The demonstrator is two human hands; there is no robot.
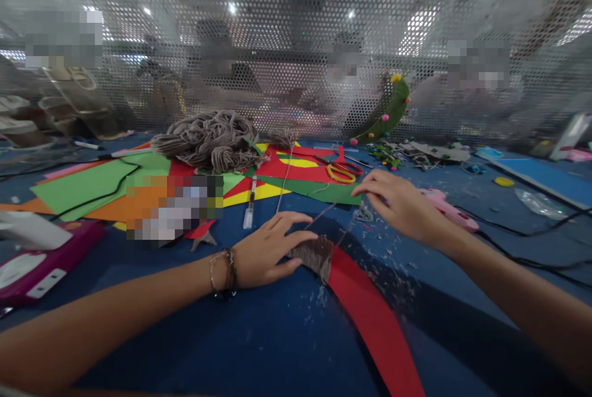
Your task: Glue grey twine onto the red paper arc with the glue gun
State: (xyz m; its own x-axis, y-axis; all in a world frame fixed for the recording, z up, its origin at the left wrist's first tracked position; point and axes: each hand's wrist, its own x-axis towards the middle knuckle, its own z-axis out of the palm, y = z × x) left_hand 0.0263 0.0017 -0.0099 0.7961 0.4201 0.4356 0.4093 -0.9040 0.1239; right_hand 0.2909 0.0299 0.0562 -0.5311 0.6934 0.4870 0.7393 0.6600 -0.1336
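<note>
A curved red card strip (370, 304) rises from the lower edge toward the middle, its far end wrapped in grey-brown yarn (319, 258). My left hand (272, 249), with bracelets at the wrist, grips that wrapped end between thumb and fingers. A thin strand of yarn (322, 215) runs up from there to my right hand (393, 203), which pinches it with thumb and fingertips above the table. Another strand (285, 178) leads back to a small bundle of yarn (283, 137). Part of the wrapped end is hidden behind my left fingers.
A big heap of grey yarn (208, 138) lies on coloured paper sheets (92, 184). Yellow-and-red scissors (341, 174), a marker (250, 203), a pink glue gun (448, 211) with black cables, and a purple box (60, 261) surround my hands. A perforated metal screen (287, 33) stands behind.
</note>
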